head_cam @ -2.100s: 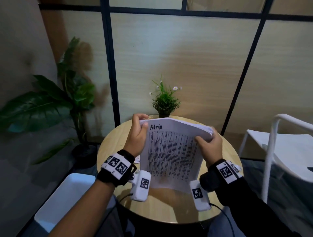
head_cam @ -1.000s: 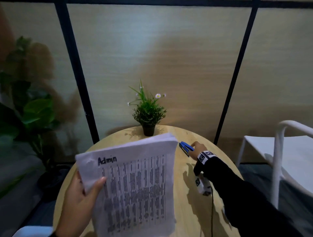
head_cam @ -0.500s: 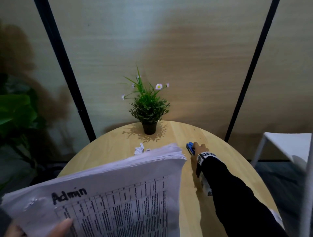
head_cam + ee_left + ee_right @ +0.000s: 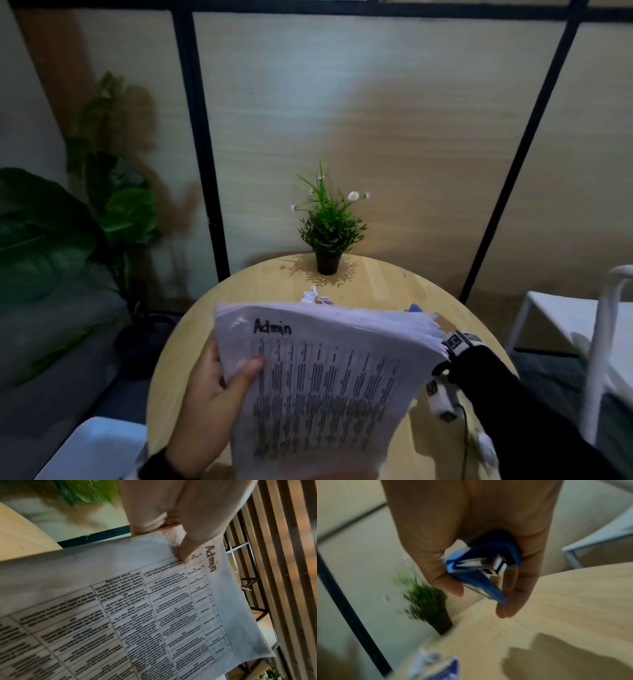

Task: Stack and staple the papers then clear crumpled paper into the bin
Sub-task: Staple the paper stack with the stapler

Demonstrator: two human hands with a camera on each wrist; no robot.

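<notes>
The left hand [image 4: 212, 387] grips the stack of papers [image 4: 329, 380] by its edge, thumb pressed on the top sheet marked "Admin", above the round desk [image 4: 383, 284]. The right hand [image 4: 471, 536] clasps a blue stapler [image 4: 481, 569] beyond the stack. Crumpled paper [image 4: 313, 296] lies between the stack and the potted plant [image 4: 329, 236].

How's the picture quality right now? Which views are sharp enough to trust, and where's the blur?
Head view: dim, paper stack readable, its lower edge smeared. Left wrist view: print legible near the left hand, blurring toward the lower left. Right wrist view: heavy motion blur on the potted plant and table; the blue stapler in the right hand stays fairly sharp.
</notes>
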